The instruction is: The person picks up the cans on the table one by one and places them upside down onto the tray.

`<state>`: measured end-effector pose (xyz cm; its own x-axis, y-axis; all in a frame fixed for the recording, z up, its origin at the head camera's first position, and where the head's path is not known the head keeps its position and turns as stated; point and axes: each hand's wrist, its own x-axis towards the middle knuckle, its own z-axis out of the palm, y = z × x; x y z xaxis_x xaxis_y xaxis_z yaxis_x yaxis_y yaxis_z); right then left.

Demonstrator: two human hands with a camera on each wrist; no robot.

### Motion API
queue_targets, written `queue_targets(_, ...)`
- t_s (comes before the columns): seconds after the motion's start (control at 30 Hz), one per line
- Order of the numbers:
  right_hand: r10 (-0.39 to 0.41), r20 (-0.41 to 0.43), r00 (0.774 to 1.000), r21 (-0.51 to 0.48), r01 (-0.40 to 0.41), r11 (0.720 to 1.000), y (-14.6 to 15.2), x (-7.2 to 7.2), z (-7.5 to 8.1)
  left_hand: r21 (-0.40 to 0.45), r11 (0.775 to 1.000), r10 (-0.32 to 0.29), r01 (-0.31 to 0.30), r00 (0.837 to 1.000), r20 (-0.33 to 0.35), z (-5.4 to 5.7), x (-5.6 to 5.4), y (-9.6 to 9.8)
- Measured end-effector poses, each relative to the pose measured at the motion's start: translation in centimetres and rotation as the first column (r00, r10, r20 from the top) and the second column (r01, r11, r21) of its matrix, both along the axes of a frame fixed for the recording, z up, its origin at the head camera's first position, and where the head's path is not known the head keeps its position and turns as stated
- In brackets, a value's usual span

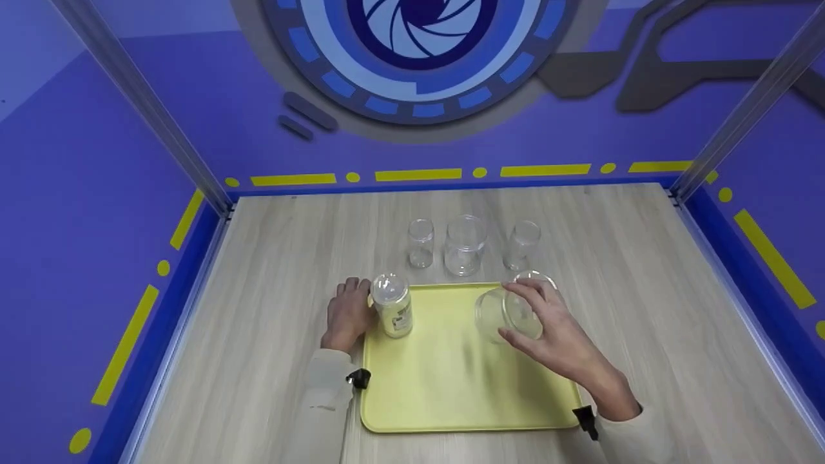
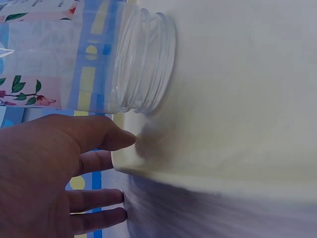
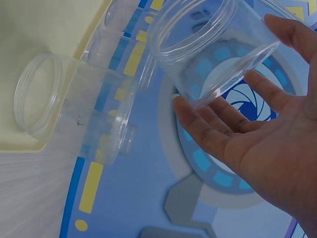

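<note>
In the head view my left hand (image 1: 350,314) is at the left edge of the yellow tray (image 1: 461,396), beside a clear labelled jar (image 1: 394,312). That jar stands mouth down on the tray's back left corner. The left wrist view shows its threaded neck (image 2: 148,64) on the tray, with my loosely bent fingers just off it. My right hand (image 1: 557,332) holds a wide clear jar (image 3: 213,54) by its base end, tilted above the tray, thumb on one side and fingers on the other. Another clear jar (image 3: 94,104) stands mouth down at the tray's back right corner, partly hidden by that hand in the head view.
Behind the tray stand a slim clear jar (image 1: 421,245), a wider clear jar (image 1: 464,248) and another slim clear jar (image 1: 522,245). Blue printed walls (image 1: 412,151) enclose the wooden table (image 1: 277,258) at the back and both sides.
</note>
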<state>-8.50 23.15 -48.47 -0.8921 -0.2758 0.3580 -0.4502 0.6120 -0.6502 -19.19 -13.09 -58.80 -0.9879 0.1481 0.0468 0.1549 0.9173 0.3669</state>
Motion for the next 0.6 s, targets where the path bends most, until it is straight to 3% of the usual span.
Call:
queue_targets(0.13,-0.006,0.002,1.0,0.016,0.006,1.0,0.09,0.18,-0.21,-0.012,1.0,0.005,-0.006,1.0,-0.019,-0.23,-0.01,-0.07)
queue_targets(0.6,-0.053,-0.001,0.999,0.119,0.053,0.991,0.59,0.98,-0.76,-0.039,0.998,0.042,-0.041,0.999,0.009,-0.07,0.76,-0.17)
